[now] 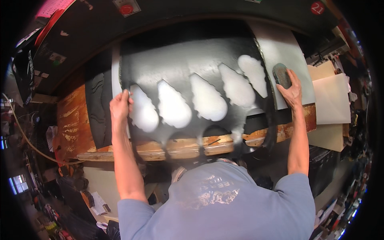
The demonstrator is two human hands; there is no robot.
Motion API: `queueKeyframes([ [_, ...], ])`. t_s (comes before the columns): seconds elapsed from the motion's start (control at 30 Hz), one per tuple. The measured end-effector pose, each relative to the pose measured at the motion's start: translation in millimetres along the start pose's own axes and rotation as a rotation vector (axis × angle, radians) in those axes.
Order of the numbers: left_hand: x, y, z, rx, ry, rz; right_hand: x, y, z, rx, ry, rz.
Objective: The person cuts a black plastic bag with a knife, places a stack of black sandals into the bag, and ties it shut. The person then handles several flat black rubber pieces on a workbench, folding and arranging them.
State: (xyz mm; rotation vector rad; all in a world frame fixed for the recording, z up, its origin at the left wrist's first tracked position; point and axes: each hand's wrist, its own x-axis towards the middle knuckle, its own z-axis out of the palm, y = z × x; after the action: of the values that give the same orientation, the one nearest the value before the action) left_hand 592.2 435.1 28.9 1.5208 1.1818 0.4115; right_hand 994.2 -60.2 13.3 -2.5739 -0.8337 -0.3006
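Observation:
A large black sheet (180,60) with several sole-shaped holes spans the middle of the work surface, and the white board shows through them. Its near edge is scalloped by cut-outs and hangs over the wooden table edge. My left hand (121,105) is closed at the sheet's left edge, thumb and fingers pinching it. At the right, beyond the sheet's right edge, my right hand (291,89) curls round the near and right side of a dark grey, oval, sole-like piece (281,74). That piece is over the pale board (286,48); its underside is hidden.
A dark machine beam (168,20) with a red button (127,9) runs along the far side. Another black sheet (100,108) lies left on the worn wooden table (72,120). Cream sheets (330,98) are stacked at the right. A hose (30,142) curves at the left.

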Motion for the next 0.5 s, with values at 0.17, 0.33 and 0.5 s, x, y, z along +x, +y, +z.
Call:
queueKeyframes([
  [0.17,-116,-13,6,0.063,-0.024,0.087,5,-129,-8,0.472,-0.019,0.268],
  [0.33,-201,-25,37,0.256,-0.228,0.679,-36,-346,13,0.584,-0.428,-0.420],
  [0.5,-220,-31,37,0.188,-0.364,0.996,-87,-446,34,0.223,-0.691,-0.705],
])
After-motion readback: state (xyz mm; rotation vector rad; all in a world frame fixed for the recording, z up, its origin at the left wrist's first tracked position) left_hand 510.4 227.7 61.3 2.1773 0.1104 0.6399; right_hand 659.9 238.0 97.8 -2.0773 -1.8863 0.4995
